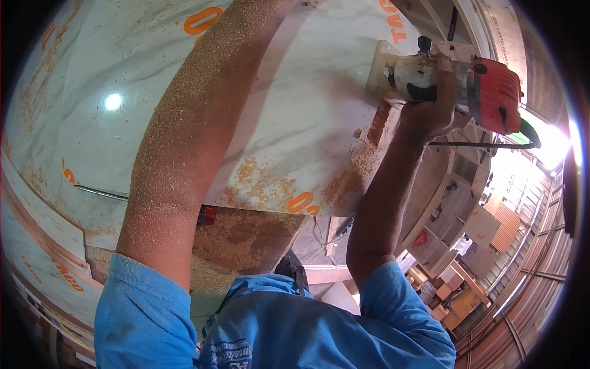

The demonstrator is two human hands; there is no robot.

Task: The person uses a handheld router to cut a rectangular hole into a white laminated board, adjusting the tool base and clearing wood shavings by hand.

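A trim router point(418, 83) with a red motor cap, a metal body and a pale square base is in my right hand point(433, 104), whose fingers wrap round its body. The base stands against the right part of a white marble-patterned panel point(295, 117). Just below it, a brown notch point(379, 123) shows at the panel's edge, with sawdust point(362, 157) scattered beside it. My left forearm point(190, 117), coated in sawdust, reaches across the panel to the top edge of the picture. The left hand itself lies beyond that edge.
A thin metal rod point(101, 192) lies left of my forearm. The router's black cord point(485, 146) loops at the right. A sawdust-covered brown board point(246, 240) sits below the panel, a red-and-black object point(207, 215) at its edge. Wood offcuts point(452, 289) are piled lower right.
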